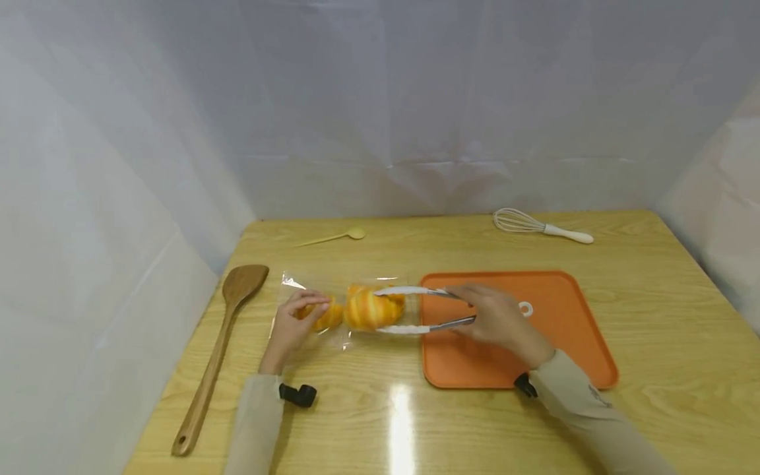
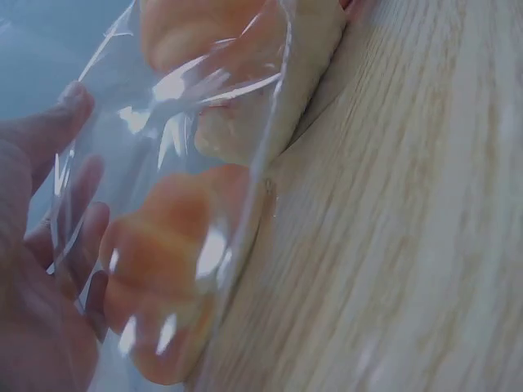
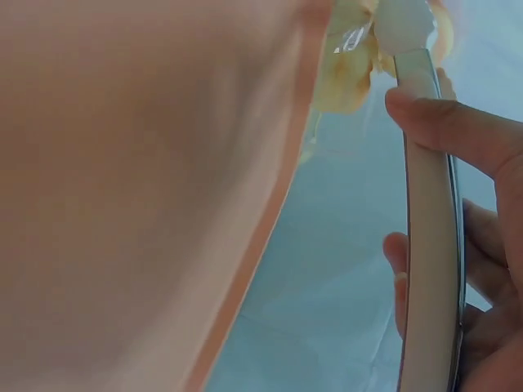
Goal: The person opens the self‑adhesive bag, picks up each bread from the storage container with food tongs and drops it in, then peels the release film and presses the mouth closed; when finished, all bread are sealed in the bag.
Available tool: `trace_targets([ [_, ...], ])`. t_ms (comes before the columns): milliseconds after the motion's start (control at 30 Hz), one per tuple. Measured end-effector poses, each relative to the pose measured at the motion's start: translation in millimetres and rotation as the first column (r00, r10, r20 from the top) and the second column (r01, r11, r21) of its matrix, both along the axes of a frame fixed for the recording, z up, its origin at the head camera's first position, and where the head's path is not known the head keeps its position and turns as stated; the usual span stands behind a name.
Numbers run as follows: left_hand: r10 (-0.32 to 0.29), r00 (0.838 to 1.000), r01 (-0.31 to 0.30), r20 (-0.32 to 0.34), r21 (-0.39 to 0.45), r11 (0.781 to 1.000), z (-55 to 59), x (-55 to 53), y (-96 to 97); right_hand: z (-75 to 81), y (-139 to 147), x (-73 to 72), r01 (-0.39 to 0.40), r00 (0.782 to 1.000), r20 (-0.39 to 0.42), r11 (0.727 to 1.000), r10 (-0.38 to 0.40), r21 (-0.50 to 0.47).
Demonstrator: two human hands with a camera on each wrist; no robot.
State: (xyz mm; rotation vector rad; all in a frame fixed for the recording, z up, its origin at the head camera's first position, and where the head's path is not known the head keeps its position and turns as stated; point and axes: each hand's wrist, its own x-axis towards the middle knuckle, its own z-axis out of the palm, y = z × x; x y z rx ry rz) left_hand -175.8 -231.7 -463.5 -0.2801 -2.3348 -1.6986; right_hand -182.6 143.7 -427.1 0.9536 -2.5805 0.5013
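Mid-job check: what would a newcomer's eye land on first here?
First, the bright orange tray, on the right side of the table. Then the tongs in the right hand, their white ends on either side of a yellow-orange pastry left of the tray. Further left, the left hand holds shiny clear plastic over a second pastry.

place: staged tabletop booth | signs: pale sheeting on three sides; wood-grain table; whisk
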Motion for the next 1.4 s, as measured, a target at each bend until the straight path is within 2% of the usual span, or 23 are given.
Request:
trace_targets([
  [133,-0.008,1.0,0.008,0.0,0.0,1.0,-0.2,-0.3,0.5,-0.6,1,0.4,-0.015,0.999,-0.043,1.0,0.015,-0.009],
  [300,-0.003,1.0,0.003,0.001,-0.001,1.0,1.1,-1.2,0.9,-1.0,-3,-2.6,-0.071,0.994,-0.084,0.997,0.068,-0.036],
  [400,-0.009,1.0,0.009,-0.025,0.011,1.0,0.5,-1.2,2.4,-0.2,-8,-4.5,-0.101,0.99,-0.104,0.995,0.099,-0.023],
  [533,-0.011,0.998,0.013,-0.06,0.037,0.999,-1.6,-1.3,3.1,2.2,-12,-5.5,-0.105,0.987,-0.118,0.994,0.105,0.009],
  [700,-0.005,0.999,0.007,-0.037,0.041,0.999,-3.5,-0.9,1.5,1.3,-17,-6.0,-0.127,0.985,-0.116,0.992,0.128,0.011],
  [833,-0.019,0.999,0.019,-0.026,0.024,1.0,-3.4,-1.9,1.3,-2.4,-19,-7.1,-0.144,0.964,-0.218,0.989,0.15,0.042],
  [967,0.004,0.997,-0.001,-0.077,0.043,0.999,-4.6,-4.4,1.9,-4.8,-20,-8.2,-0.147,0.928,-0.336,0.987,0.158,0.057],
  [1067,0.03,0.995,-0.022,-0.096,0.084,0.996,-4.3,-4.7,2.7,-5.0,-19,-8.4,-0.155,0.905,-0.39,0.986,0.168,0.065],
  [1133,0.038,0.995,-0.029,-0.09,0.105,0.994,-3.7,-4.1,2.8,-5.0,-19,-8.4,-0.163,0.898,-0.404,0.984,0.177,0.071],
  [1233,0.038,0.998,-0.032,-0.058,0.097,0.995,-2.1,-2.8,2.6,-5.5,-21,-7.5,-0.169,0.91,-0.376,0.984,0.175,0.05],
  [1400,0.007,1.0,-0.008,0.014,0.043,0.999,0.3,0.1,2.7,-7.3,-24,-2.6,-0.157,0.969,-0.2,0.987,0.146,-0.04],
])
